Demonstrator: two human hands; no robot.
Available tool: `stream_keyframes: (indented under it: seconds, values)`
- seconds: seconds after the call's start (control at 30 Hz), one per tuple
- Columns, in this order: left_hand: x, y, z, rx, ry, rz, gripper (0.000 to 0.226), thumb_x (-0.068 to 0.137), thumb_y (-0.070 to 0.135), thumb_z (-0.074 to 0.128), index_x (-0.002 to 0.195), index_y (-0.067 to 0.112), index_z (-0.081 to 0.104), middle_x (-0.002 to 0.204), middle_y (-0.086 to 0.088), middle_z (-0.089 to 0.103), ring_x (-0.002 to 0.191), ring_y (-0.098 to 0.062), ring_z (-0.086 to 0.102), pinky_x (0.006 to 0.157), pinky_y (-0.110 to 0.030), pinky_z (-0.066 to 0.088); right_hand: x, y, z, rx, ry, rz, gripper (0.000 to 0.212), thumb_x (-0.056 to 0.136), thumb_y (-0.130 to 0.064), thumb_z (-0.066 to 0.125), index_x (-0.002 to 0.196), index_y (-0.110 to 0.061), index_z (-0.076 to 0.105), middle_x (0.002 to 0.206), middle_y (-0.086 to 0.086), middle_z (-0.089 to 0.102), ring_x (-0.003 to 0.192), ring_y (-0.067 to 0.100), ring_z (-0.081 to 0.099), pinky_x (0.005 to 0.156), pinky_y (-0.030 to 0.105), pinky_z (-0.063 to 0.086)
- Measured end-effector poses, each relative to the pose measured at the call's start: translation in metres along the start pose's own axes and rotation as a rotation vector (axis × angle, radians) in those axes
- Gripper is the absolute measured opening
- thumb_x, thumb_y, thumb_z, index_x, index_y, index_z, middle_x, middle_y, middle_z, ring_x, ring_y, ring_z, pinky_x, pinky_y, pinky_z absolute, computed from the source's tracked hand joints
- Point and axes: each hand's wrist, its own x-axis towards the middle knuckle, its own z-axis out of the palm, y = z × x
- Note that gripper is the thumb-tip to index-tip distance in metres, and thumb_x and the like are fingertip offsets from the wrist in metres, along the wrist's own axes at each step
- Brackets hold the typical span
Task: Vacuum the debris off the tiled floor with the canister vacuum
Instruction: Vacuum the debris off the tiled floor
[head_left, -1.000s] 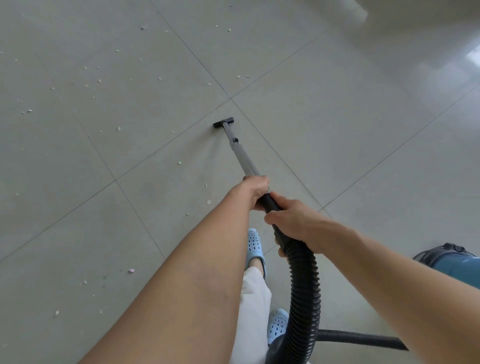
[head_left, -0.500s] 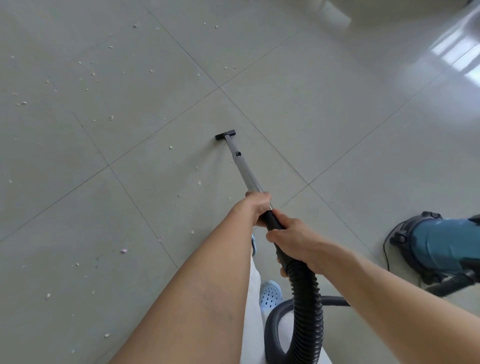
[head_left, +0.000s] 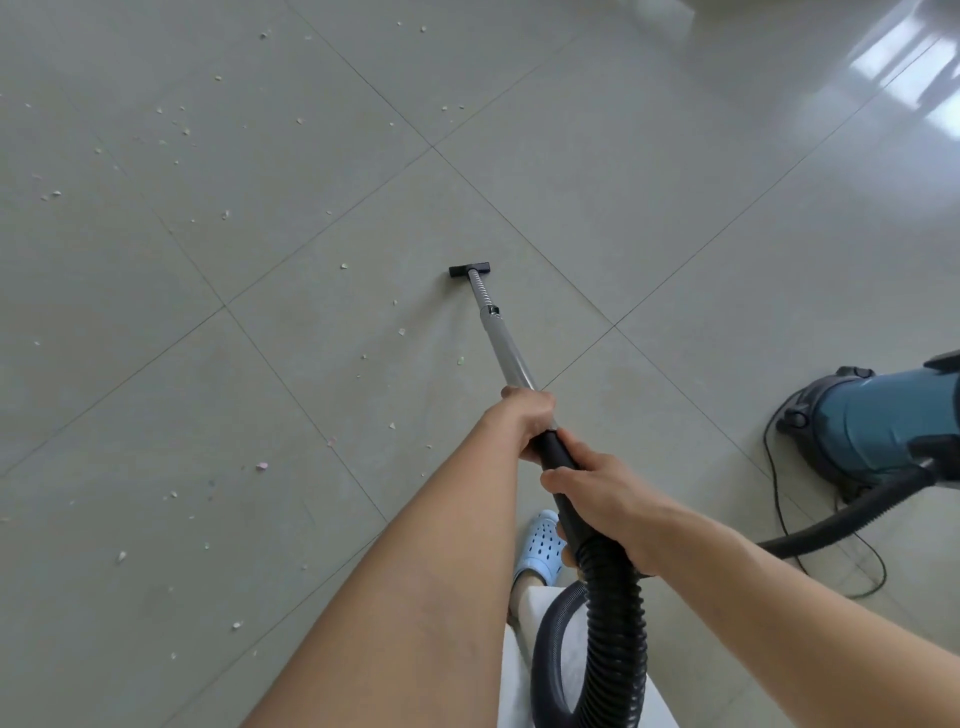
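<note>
Looks like a home interior to me, indoor room. Large glossy grey floor tiles (head_left: 597, 156) with thin grout lines, window light reflecting at the far right. Household canister vacuum (head_left: 878, 426) with cord on the floor, light-blue clog slipper (head_left: 540, 545) on a foot. I can't tell which room.

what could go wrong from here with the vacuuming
Most debris lies to the left of the nozzle, so strokes along this line would likely miss it. The power cord trails loose on the floor by the canister, where it might snag or trip. The hose loops near the foot and could catch it.
</note>
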Motion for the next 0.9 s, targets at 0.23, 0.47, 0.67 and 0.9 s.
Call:
stream_keyframes:
  seconds: [0.23, 0.47, 0.67, 0.9]
  values:
    - [-0.025, -0.048, -0.012, 0.031, -0.011, -0.005, 0.023, 0.102, 0.023, 0.040, 0.113, 0.010, 0.025, 0.112, -0.019, 0.055, 0.072, -0.028, 0.062, 0.054, -0.034, 0.054, -0.024, 0.036, 0.037, 0.022, 0.008, 0.005, 0.058, 0.095, -0.008, 0.051, 0.142, -0.041, 0.043, 0.090, 0.015, 0.051, 0.065, 0.028, 0.054, 0.045, 0.031, 0.053]
    - [-0.038, -0.108, -0.018, 0.012, -0.033, -0.024, 0.025, 0.101, 0.024, 0.041, 0.117, 0.010, 0.029, 0.111, -0.017, 0.056, 0.083, -0.030, 0.062, 0.058, -0.032, 0.054, -0.041, 0.083, 0.077, -0.018, 0.028, -0.002, 0.061, 0.091, -0.010, 0.051, 0.140, -0.045, 0.044, 0.092, 0.015, 0.054, 0.064, 0.029, 0.056, 0.049, 0.036, 0.055]
    - [-0.050, -0.140, -0.014, 0.035, -0.036, -0.017, 0.041, 0.098, 0.028, 0.043, 0.130, 0.003, 0.039, 0.114, -0.017, 0.064, 0.082, -0.031, 0.068, 0.061, -0.033, 0.057, -0.058, 0.106, 0.091, -0.027, 0.004, -0.031, 0.048, 0.092, -0.005, 0.048, 0.130, -0.035, 0.049, 0.085, 0.013, 0.049, 0.066, 0.027, 0.052, 0.043, 0.030, 0.051]
    - [-0.064, -0.174, 0.005, 0.007, -0.054, -0.030, 0.041, 0.099, 0.027, 0.043, 0.132, 0.004, 0.035, 0.119, -0.020, 0.062, 0.085, -0.033, 0.066, 0.071, -0.039, 0.060, -0.077, 0.143, 0.092, -0.055, -0.008, -0.054, 0.038, 0.093, -0.005, 0.047, 0.113, -0.037, 0.047, 0.081, 0.012, 0.049, 0.071, 0.027, 0.051, 0.059, 0.039, 0.054]
